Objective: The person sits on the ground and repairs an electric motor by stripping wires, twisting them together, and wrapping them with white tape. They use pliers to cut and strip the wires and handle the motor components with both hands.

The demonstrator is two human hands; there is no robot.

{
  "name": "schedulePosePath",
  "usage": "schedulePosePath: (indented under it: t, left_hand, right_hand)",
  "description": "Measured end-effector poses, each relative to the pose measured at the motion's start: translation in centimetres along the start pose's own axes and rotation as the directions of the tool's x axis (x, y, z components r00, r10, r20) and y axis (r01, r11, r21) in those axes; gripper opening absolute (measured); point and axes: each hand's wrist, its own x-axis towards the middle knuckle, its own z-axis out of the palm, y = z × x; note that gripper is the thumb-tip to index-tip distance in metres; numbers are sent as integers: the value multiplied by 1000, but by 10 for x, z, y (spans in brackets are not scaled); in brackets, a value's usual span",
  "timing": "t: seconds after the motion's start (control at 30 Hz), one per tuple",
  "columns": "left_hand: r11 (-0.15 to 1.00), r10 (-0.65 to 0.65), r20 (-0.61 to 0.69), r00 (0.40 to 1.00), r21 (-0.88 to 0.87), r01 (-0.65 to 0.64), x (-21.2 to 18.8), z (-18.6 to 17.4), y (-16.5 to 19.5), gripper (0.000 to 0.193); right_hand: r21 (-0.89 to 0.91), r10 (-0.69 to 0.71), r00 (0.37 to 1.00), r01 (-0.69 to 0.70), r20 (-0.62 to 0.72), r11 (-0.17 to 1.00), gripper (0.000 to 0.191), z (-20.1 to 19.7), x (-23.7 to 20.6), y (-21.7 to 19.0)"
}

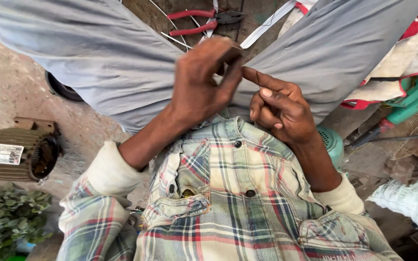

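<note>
Up close, the left hand [201,82] and right hand [279,108] nearly meet above the grey-trousered lap [107,63], each pinching the thin dark wire [257,77]. Its long axis seems to run hand to hand, though much is hidden. Red-handled pliers [204,21] lie beyond, nearer the left hand.

Beyond your hands, on the dirt floor [10,82], lie red-handled pliers [204,21] among loose wires [175,39]. Left of your left hand sits a ribbed motor housing [18,150], with leafy sprigs [6,217] beside it.
</note>
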Motion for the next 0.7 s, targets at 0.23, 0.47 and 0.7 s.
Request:
schedulePosePath:
  t: [0.23, 0.47, 0.7]
  left_hand:
    - [993, 112, 131, 985, 9, -114, -18, 6, -15, 17]
    - [998, 46, 136, 990, -58, -39, -18, 10, -26, 11]
    - [994, 100, 151, 983, -60, -91, -14, 6, -15, 12]
  right_hand:
    - [150, -38, 994, 22, 98, 988, 46, -7, 4, 6]
    - [131, 13, 1000, -15, 15, 991, 48, -8, 0, 8]
    - [90, -42, 999, 39, 31, 995, 46, -8, 1, 8]
